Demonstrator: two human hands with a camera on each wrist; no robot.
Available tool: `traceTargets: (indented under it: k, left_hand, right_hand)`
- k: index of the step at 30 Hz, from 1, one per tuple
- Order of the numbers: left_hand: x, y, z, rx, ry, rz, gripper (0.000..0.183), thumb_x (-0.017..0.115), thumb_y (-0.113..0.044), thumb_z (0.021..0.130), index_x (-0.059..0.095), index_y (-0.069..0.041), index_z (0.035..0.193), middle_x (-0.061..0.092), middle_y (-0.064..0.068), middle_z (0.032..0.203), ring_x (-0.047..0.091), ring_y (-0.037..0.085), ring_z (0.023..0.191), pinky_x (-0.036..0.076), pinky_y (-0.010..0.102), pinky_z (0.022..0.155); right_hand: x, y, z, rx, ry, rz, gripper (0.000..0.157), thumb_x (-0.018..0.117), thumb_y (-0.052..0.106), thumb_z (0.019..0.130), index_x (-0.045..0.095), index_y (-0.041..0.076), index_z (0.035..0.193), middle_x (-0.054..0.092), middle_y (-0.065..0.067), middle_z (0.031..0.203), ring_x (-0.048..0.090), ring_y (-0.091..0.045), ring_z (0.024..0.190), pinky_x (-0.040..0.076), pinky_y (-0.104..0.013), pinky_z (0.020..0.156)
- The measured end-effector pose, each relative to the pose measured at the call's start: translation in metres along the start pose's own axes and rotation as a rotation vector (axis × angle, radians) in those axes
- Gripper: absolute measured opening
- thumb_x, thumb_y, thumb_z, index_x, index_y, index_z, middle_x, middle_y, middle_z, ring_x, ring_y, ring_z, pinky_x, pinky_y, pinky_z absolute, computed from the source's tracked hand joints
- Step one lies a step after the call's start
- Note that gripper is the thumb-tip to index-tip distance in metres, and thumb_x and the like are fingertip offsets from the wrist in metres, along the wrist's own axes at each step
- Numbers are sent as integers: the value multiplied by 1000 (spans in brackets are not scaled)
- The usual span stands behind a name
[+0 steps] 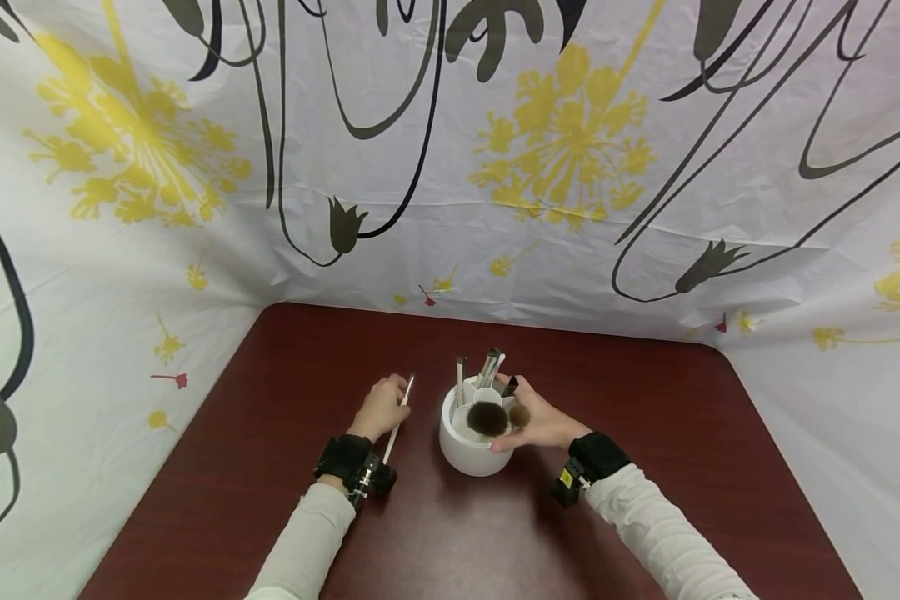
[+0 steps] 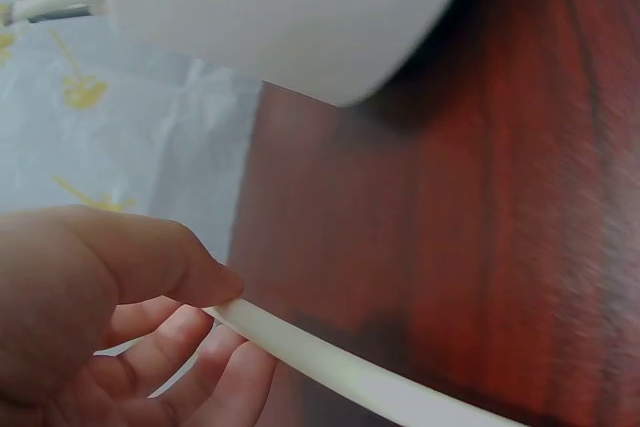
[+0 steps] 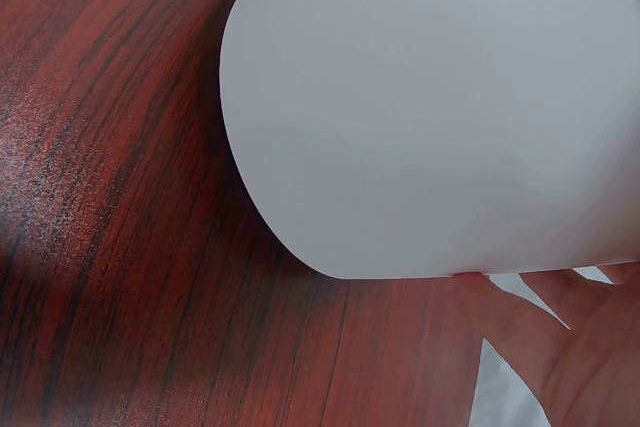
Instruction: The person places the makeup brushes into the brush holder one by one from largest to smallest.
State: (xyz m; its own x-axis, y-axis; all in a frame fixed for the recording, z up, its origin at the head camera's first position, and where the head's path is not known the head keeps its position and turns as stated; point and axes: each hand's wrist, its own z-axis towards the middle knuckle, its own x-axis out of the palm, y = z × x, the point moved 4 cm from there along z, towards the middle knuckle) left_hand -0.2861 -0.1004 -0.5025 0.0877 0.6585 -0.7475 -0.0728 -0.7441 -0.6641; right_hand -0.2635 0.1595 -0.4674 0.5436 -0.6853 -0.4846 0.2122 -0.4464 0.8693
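Observation:
My left hand (image 1: 381, 408) pinches a thin white-handled makeup brush (image 1: 396, 433) between thumb and fingers, left of the holder. In the left wrist view, the pale handle (image 2: 350, 377) runs from the fingertips toward the lower right. A round white makeup brush holder (image 1: 474, 458) with inner compartments stands upright on the table. My right hand (image 1: 543, 421) grips its right side, thumb at the near side and fingers toward the far side. Inside are a big dark fluffy brush (image 1: 487, 418), a smaller brown one (image 1: 519, 415) and several slim brushes (image 1: 461, 375).
The dark red wooden table (image 1: 607, 383) has rounded far corners. White patterned cloth (image 1: 435, 250) hangs behind it and along both sides. A black camera is strapped to each wrist, the left one (image 1: 348, 462) near the brush handle's lower end.

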Motion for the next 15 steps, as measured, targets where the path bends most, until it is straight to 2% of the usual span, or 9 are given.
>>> traceTargets:
  k: [5,11,15]
  left_hand:
    - [-8,-14,2,28,-32,-10,36,67,-4,74,53,-2,108,56,8,90,55,20,75,46,30,63]
    - [-18,-36,2,92,-55,-60,36,65,-3,74,51,-3,107,54,8,89,52,19,71,44,29,59]
    - [-25,-52,0,141,-78,-109,34,63,-2,74,50,-6,105,53,6,88,54,17,72,45,28,59]
  right_hand:
    - [0,0,1,-3,-3,-2,105,83,27,63,17,15,144,27,-13,131,24,-29,129,26,-51,99]
    - [1,0,2,2,-14,6,106,83,19,63,16,11,144,29,-14,130,26,-28,127,26,-49,100]
    - [1,9,0,4,-12,0,105,83,16,62,16,6,144,28,-17,131,26,-30,127,25,-50,100]
